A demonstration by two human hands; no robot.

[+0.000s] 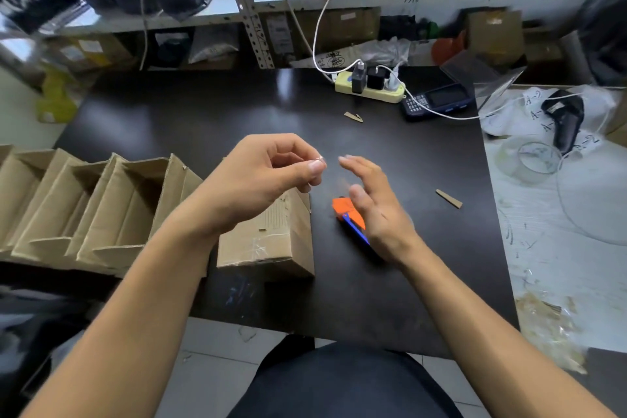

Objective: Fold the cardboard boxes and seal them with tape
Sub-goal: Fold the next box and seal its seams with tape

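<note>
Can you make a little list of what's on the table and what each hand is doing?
left hand: raised above the sealed box, fingers pinching a tiny clear scrap, maybe tape
right hand: open, raised over the cutter, holding nothing
sealed box: closed, clear tape on top, on the black table
open boxes: a row at the table's left, flaps up
cutter: orange and blue, lying right of the sealed box
tape rolls: clear, far right
power strip: at the back

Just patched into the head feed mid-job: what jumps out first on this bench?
Two bare hands hover mid-frame over the dark table: the left hand pinches a tiny clear scrap, the right hand is open above an orange-and-blue cutter. A taped cardboard box sits under the left wrist, with a row of open boxes at far left.
</note>
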